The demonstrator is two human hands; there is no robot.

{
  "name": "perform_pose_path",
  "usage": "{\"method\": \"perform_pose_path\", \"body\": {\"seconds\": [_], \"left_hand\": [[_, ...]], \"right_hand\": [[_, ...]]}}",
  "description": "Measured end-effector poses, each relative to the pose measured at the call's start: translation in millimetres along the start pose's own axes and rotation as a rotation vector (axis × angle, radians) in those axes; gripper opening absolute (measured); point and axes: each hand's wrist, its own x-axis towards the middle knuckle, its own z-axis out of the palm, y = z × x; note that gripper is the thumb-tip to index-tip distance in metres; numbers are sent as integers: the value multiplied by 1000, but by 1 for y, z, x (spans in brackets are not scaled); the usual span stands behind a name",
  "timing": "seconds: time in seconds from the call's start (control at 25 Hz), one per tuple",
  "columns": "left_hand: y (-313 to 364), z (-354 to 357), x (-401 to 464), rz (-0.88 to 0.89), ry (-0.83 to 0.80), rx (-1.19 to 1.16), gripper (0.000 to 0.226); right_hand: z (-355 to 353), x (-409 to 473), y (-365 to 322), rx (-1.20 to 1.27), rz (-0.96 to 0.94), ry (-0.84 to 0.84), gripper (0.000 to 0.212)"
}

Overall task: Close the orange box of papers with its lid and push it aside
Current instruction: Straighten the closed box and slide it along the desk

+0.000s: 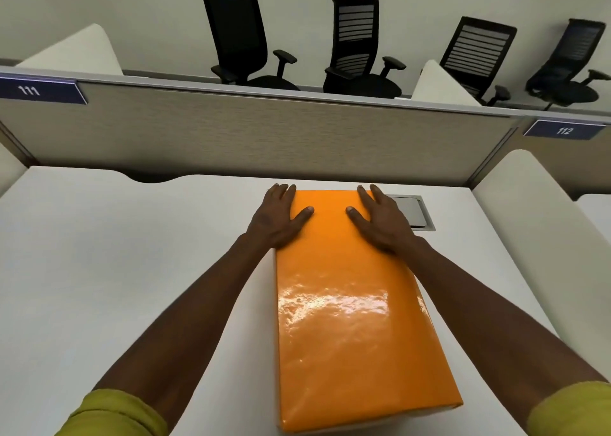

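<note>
Desk [99, 270], white and matte, runs from the near edge to a tan fabric partition [264, 138] at the back, w/ a curved cut-out in the far edge, left of centre. Blue number plates sit on the partition's top rail: "111" [36, 90] at left, "112" [563, 130] at right. White curved dividers [535, 237] flank the desk on the right; another white panel shows at far left. A grey metal cable hatch [413, 212] is set flush in the desk top, just right of the box's far end and partly behind the right hand. Beyond the partition, four black office chairs [357, 45] stand in a row against a plain pale wall.

Orange box [347, 303] lies lengthwise on the desk, right of centre, its long axis running away from the person. Glossy orange lid [330, 230] is on and covers the whole top; a glare patch sits mid-lid. Contents can't be seen w/ the lid on. A thin pale edge shows along the left side and near bottom corner.

Left hand [277, 219] lies flat and spread on the far left part of the lid, thumb pointing inward across the top, fingers reaching the far edge. Right hand [380, 219] mirrors it on the far right. Both palms press down, nothing gripped, fingers not curled round anything. Forearms bare, w/ yellow-green sleeves [122, 412] pushed up near the elbows.
</note>
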Motion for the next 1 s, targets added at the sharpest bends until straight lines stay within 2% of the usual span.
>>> {"method": "perform_pose_path", "body": {"seconds": [0.12, 0.2, 0.32, 0.4, 0.52, 0.6, 0.68, 0.76, 0.84, 0.92, 1.0], "left_hand": [[1, -2, -3, -26, -44, -30, 81], [9, -9, -9, -46, -9, -138, 80], [19, -16, -37, -194, 210, -522, 79], [22, -7, -78, -327, 245, -730, 83], [30, 13, -132, -302, 156, -700, 91], [38, 20, -140, -275, 114, -637, 91], [44, 19, -142, -275, 101, -592, 91], [44, 14, -147, -259, 72, -593, 85], [43, 7, -158, -269, 70, -634, 81], [46, 2, -172, -355, 97, -724, 84], [48, 5, -203, -412, 108, -804, 91]], "right_hand": [[-1, -1, 0, 37, -1, -2, 76], [-11, -6, -5, 170, 4, 23, 74], [-26, -36, -4, 447, 106, 136, 77], [-22, -78, 2, 512, 169, 119, 82], [-5, -128, 1, 306, 155, 5, 86], [1, -136, -6, 167, 153, -6, 86], [1, -137, -11, 157, 152, 2, 85], [-5, -142, -12, 240, 157, 5, 82], [-14, -152, -10, 448, 201, 58, 78], [-20, -169, -2, 633, 309, 136, 77], [-18, -202, 6, 729, 391, 100, 79]]}}
